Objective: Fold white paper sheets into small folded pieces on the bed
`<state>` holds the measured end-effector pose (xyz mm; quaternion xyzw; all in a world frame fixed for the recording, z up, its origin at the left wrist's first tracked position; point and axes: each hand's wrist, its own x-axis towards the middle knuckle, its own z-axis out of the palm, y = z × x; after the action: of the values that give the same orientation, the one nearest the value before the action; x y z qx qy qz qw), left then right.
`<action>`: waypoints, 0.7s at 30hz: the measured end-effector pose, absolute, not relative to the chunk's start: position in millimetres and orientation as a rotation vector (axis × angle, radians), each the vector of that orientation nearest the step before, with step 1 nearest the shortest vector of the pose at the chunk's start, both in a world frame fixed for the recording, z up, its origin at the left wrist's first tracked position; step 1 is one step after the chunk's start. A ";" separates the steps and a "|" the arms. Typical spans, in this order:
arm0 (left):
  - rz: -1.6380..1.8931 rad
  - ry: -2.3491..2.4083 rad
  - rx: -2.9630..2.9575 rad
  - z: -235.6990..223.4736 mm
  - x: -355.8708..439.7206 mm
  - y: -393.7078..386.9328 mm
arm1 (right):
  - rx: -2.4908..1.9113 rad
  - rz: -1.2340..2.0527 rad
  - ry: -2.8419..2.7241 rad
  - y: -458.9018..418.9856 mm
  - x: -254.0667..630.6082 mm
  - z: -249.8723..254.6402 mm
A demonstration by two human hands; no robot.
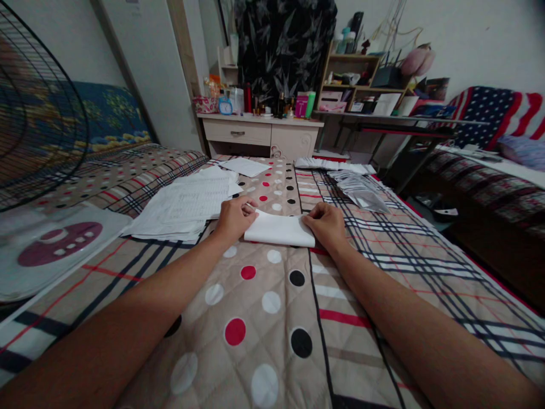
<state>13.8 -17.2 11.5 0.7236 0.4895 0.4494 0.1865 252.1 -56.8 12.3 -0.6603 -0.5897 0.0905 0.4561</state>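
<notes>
A white sheet of paper, folded into a wide strip, is stretched between my two hands just over the patterned bedspread. My left hand pinches its left end, with the thumb and index finger together. At the other end my right hand grips the right edge, its fingers curled behind the paper. Left of my left hand lies a spread pile of printed sheets. Beyond my right hand sits a stack of clear plastic sleeves or packets; its exact contents are unclear.
A white paper and a long pale bundle lie farther back on the bed. At the left stand a fan and a white plastic bag. A dresser with bottles is behind the bed; a side table stands right.
</notes>
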 end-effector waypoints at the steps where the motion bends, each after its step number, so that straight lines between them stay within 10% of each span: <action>1: 1.240 1.384 2.089 10.4 14.2 -15.3 | -1.673 0.202 -1.492 -56.6 252.1 13.5; 21: 0.826 1.018 2.500 14.3 11.9 3.7 | -1.625 0.120 -1.876 -51.0 251.0 11.3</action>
<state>11.9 3.7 14.3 0.8744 0.3560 0.2888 0.1588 251.0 -51.0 11.3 -0.6189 -0.7147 0.0456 0.3227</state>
